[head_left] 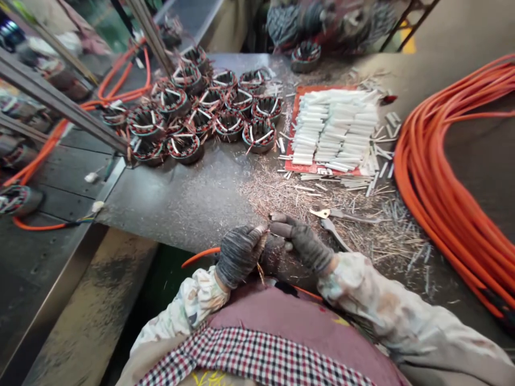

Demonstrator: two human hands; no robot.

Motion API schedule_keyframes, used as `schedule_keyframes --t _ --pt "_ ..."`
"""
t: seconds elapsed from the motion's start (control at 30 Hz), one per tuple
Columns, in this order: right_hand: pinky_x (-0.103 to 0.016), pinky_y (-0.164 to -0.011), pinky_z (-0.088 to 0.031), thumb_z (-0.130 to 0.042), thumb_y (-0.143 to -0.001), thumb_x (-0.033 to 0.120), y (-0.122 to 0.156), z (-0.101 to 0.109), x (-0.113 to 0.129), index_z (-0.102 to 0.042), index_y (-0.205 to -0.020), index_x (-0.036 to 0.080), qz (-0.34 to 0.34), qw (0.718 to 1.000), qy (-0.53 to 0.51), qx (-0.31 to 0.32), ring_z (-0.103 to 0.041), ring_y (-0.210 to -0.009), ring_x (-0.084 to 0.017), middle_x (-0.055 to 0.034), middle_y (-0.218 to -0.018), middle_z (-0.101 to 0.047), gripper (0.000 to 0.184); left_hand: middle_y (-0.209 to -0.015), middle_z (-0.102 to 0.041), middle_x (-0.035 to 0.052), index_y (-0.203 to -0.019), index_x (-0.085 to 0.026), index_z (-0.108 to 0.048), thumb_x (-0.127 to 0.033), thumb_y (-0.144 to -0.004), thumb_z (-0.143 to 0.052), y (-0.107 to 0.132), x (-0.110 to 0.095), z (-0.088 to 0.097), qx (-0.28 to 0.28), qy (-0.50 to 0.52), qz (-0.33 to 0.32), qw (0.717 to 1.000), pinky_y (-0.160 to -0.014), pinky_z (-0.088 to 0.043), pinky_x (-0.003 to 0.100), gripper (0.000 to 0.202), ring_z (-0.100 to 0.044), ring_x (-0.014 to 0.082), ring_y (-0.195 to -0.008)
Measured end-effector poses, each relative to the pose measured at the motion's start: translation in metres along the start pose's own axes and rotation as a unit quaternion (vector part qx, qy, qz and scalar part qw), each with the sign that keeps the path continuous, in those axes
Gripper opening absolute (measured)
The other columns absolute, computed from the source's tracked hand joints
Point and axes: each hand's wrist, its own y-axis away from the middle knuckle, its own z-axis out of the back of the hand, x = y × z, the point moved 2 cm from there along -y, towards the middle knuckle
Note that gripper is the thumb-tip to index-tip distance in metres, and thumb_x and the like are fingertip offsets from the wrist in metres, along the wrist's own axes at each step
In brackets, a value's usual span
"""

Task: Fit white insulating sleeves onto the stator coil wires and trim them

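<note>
Close to my body at the table's front edge, my hands nearly meet at the fingertips. My left hand, in a dark grey knit glove with bare fingertips, is closed in a pinch on thin copper wire that hangs below it. My right hand, gloved alike, has its fingers closed towards the same spot; what they pinch is too small to make out. Under the hands sits a dark rounded part, mostly hidden. Right of my right hand lie pliers-like cutters with grey handles. An orange cable shows beside my left hand.
Several wound motor stators stand at the back left. White sleeve pieces cover a red sheet. Wire clippings litter the table. A thick orange cable coil lies right. Metal posts rise left; another person's gloved hands are opposite.
</note>
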Motion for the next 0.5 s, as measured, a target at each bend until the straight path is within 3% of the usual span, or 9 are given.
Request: schedule_keyframes --t 0.07,0.13,0.17,0.27,0.33,0.37,0.4,0.43,0.5 --pt "-0.023 -0.047 -0.051 -0.064 -0.097 0.030 0.011 -0.006 -0.006 -0.069 -0.086 0.016 -0.056 0.996 -0.061 0.017 -0.053 -0.047 -0.011 0.0077 -0.058 -0.062 0.018 -0.090 -0.079 0.0073 -0.111 -0.021 -0.079 -0.027 -0.101 -0.058 0.002 0.000 0.000 -0.038 0.000 0.001 0.999 -0.068 -0.054 0.031 0.023 -0.073 0.0217 -0.076" --pt "-0.027 -0.058 -0.055 -0.059 -0.101 0.036 0.015 -0.003 0.002 -0.066 -0.099 0.019 0.054 0.994 0.079 0.047 -0.063 -0.060 -0.014 0.0041 -0.071 -0.068 0.019 -0.091 -0.080 0.0064 -0.112 -0.022 -0.079 -0.026 -0.102 -0.058 0.001 0.000 0.000 -0.039 0.023 -0.005 0.999 -0.069 -0.054 0.030 0.023 -0.073 0.0213 -0.077" --pt "-0.031 -0.068 -0.058 -0.061 -0.100 0.038 0.015 0.002 0.009 -0.065 -0.106 0.021 0.127 0.975 0.172 0.059 -0.068 -0.072 -0.017 0.0015 -0.081 -0.071 0.018 -0.091 -0.080 0.0057 -0.112 -0.022 -0.079 -0.025 -0.101 -0.058 0.000 0.000 0.001 -0.028 0.039 -0.008 0.999 -0.070 -0.054 0.030 0.023 -0.073 0.0209 -0.078" --pt "-0.047 -0.097 -0.053 -0.073 -0.091 0.044 0.002 0.019 0.024 -0.069 -0.110 0.021 0.286 0.865 0.403 0.087 -0.066 -0.111 -0.029 -0.0088 -0.108 -0.074 0.030 -0.088 -0.078 0.0040 -0.110 -0.025 -0.080 -0.024 -0.100 -0.059 -0.001 0.001 0.002 0.002 0.061 -0.008 0.998 -0.068 -0.053 0.029 0.023 -0.072 0.0195 -0.077" --pt "-0.047 -0.096 -0.051 -0.068 -0.096 0.042 -0.008 0.026 0.023 -0.072 -0.100 0.019 0.368 0.740 0.551 0.119 -0.066 -0.107 -0.030 -0.0122 -0.103 -0.075 0.024 -0.087 -0.078 0.0045 -0.109 -0.026 -0.081 -0.021 -0.099 -0.058 0.000 0.001 0.002 -0.006 0.049 -0.018 0.999 -0.068 -0.053 0.030 0.025 -0.071 0.0197 -0.076" --pt "-0.044 -0.090 -0.052 -0.061 -0.101 0.041 -0.012 0.027 0.020 -0.071 -0.096 0.018 0.398 0.670 0.613 0.128 -0.067 -0.097 -0.028 -0.0120 -0.095 -0.074 0.025 -0.087 -0.078 0.0053 -0.107 -0.025 -0.081 -0.020 -0.098 -0.057 0.001 0.001 0.002 -0.021 0.040 -0.029 0.999 -0.068 -0.053 0.030 0.026 -0.071 0.0202 -0.076" --pt "-0.040 -0.082 -0.052 -0.053 -0.106 0.039 -0.014 0.027 0.016 -0.070 -0.093 0.018 0.417 0.621 0.652 0.126 -0.066 -0.086 -0.025 -0.0107 -0.088 -0.073 0.030 -0.088 -0.078 0.0063 -0.105 -0.024 -0.081 -0.019 -0.098 -0.057 0.002 0.001 0.002 -0.037 0.034 -0.039 0.998 -0.069 -0.054 0.031 0.026 -0.071 0.0207 -0.076" --pt "-0.037 -0.077 -0.052 -0.047 -0.108 0.037 -0.015 0.027 0.012 -0.069 -0.091 0.018 0.426 0.602 0.666 0.113 -0.064 -0.079 -0.022 -0.0096 -0.083 -0.071 0.034 -0.089 -0.078 0.0071 -0.104 -0.023 -0.081 -0.019 -0.098 -0.056 0.003 0.001 0.002 -0.047 0.034 -0.045 0.997 -0.070 -0.054 0.032 0.026 -0.071 0.0210 -0.077" --pt "-0.038 -0.078 -0.053 -0.045 -0.108 0.045 -0.012 0.028 0.009 -0.069 -0.098 0.016 0.451 0.593 0.662 0.085 -0.065 -0.085 -0.024 -0.0127 -0.092 -0.073 0.039 -0.090 -0.078 0.0072 -0.105 -0.023 -0.081 -0.020 -0.099 -0.057 0.003 0.002 0.001 -0.042 0.051 -0.030 0.997 -0.072 -0.055 0.032 0.025 -0.072 0.0208 -0.079"
